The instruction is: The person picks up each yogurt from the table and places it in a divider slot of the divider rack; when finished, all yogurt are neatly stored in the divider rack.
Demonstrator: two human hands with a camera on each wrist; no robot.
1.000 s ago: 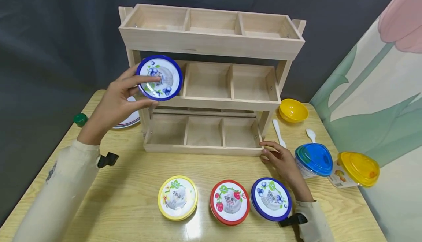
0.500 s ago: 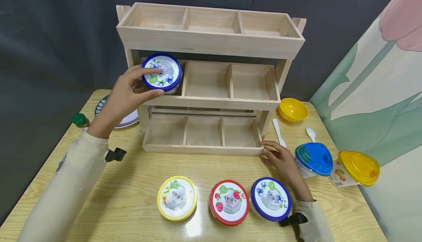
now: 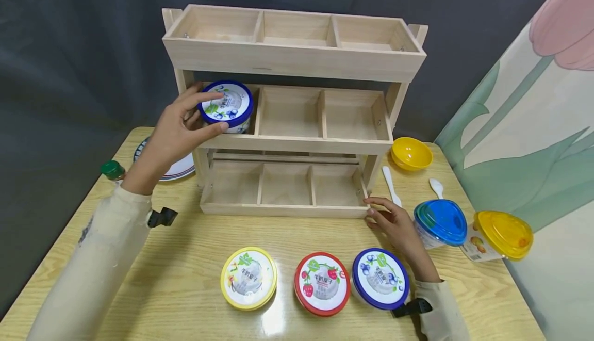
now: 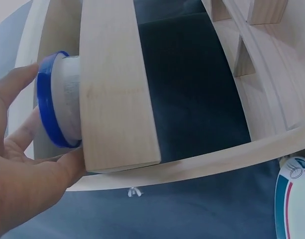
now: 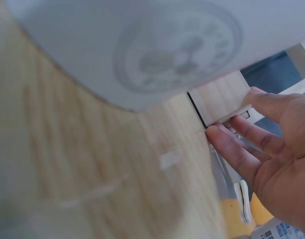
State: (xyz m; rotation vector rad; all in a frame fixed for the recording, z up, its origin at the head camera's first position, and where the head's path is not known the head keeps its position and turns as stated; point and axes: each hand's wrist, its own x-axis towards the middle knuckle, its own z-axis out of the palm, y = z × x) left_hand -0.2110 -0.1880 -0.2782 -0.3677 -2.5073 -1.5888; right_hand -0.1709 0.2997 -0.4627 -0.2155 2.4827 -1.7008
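My left hand [image 3: 174, 127] holds a round tub with a blue lid and blueberry pictures [image 3: 227, 102] in the left compartment of the middle tier. Its index finger lies over the lid and its thumb is at the front rim. In the left wrist view, the tub's pale side [image 4: 66, 97] goes behind the front board [image 4: 112, 84]. My right hand [image 3: 394, 227] pinches the lower right corner of the wooden three-tier rack [image 3: 297, 62]; in the right wrist view, its fingertips [image 5: 217, 133] are at the board's end.
In front of the rack stand a yellow-lidded tub [image 3: 248, 279], a red-lidded tub [image 3: 322, 284] and another blue-lidded tub [image 3: 380, 279]. At right are a yellow bowl [image 3: 411, 153], white spoon [image 3: 436, 188], blue-lidded cup [image 3: 440, 222] and yellow-lidded cup [image 3: 498, 235]. Plates [image 3: 178, 168] lie at left.
My left hand has carried the blueberry tub slightly right and down into the middle tier's left compartment, and the lid has tipped to face more upward. My right hand has stayed at the rack's corner.
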